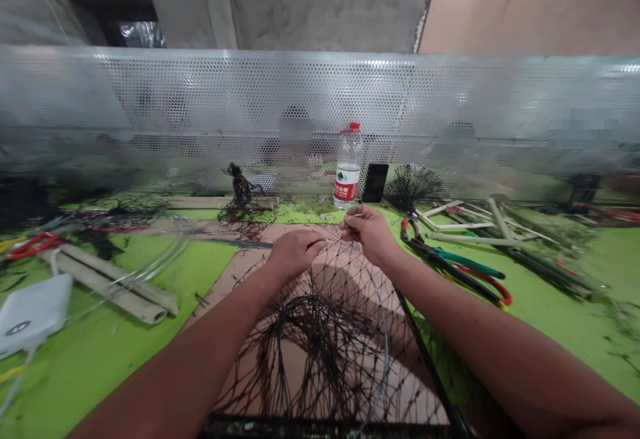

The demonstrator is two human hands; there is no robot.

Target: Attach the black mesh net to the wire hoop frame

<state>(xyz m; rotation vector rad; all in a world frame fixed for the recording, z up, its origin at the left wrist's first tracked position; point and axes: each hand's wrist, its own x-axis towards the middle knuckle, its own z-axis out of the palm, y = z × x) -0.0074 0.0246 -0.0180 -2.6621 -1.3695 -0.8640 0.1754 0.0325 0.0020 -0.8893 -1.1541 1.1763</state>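
Observation:
A black net (325, 332) lies bunched over a brown board (250, 262) in front of me, stretched on a dark frame (425, 352). My left hand (295, 252) is closed in a fist on the net's far edge. My right hand (367, 229) pinches the mesh and a thin strand just right of it. Both forearms reach forward over the net. A thin pale wire (383, 305) runs through the mesh.
The green table (100, 359) holds a water bottle (349, 167), a dark phone (375, 182), pliers and cutters (460, 269), bamboo sticks (115, 285), a white device (30, 312), net scraps (243, 199). A perforated metal screen (320, 112) closes the back.

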